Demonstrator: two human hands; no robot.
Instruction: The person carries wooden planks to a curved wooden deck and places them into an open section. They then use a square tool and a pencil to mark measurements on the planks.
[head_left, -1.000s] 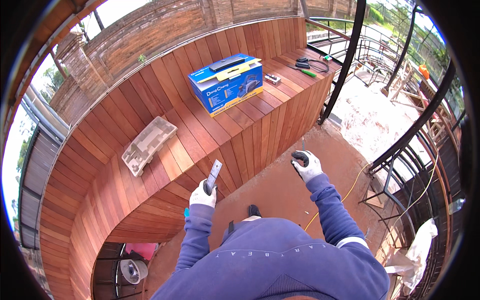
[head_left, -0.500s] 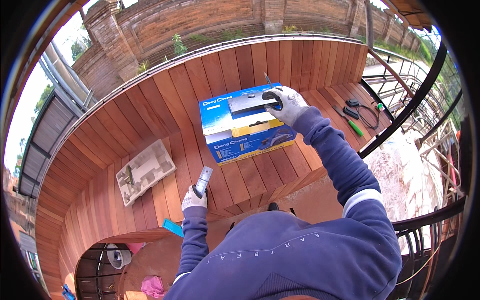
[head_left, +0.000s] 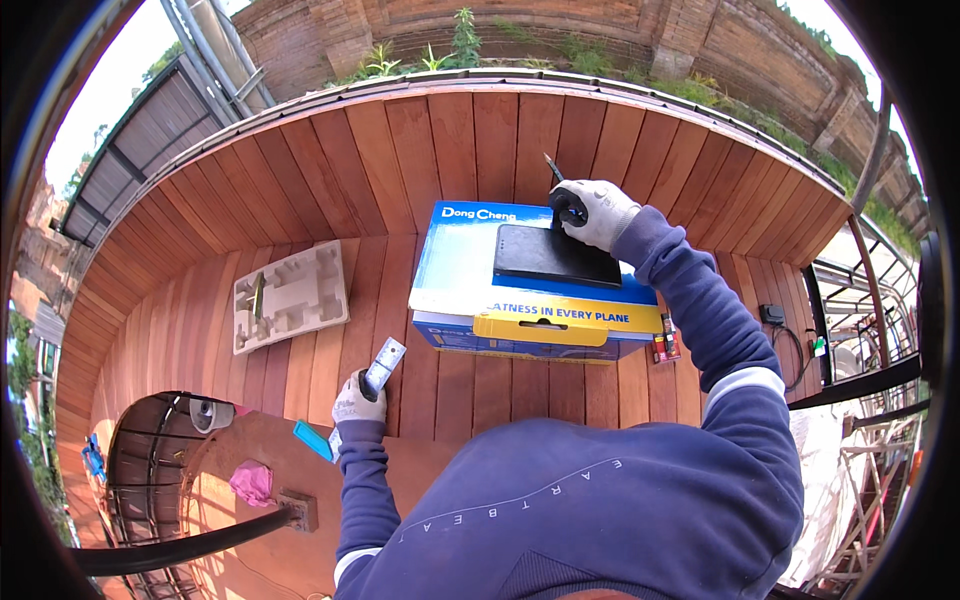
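Note:
My left hand [head_left: 360, 402], in a pale work glove, is closed around the metal blade of a try square [head_left: 386, 362]. The blade's end sticks out beyond the fingers, and its teal stock [head_left: 316, 440] shows behind the wrist. My gloved right hand [head_left: 597, 213] grips a dark pencil [head_left: 553, 168], sharpened end pointing up and away. That hand is over the far right part of a blue, white and yellow cardboard box [head_left: 450, 285]. A black folio-style case [head_left: 555, 255] lies flat on the box, right beside the right hand; whether they touch I cannot tell.
Left of the box, a moulded grey packing tray [head_left: 325, 300] rests on the wooden bench [head_left: 290, 370]. Small red items [head_left: 666, 347] lie by the box's right side. Further right are a black charger [head_left: 772, 314] and cable. A pink cloth [head_left: 252, 482] is on the floor.
The view has shifted, and the box's top now shows more fully. My right fingers have curled in more closely around the pencil. The left hand keeps its hold on the try square.

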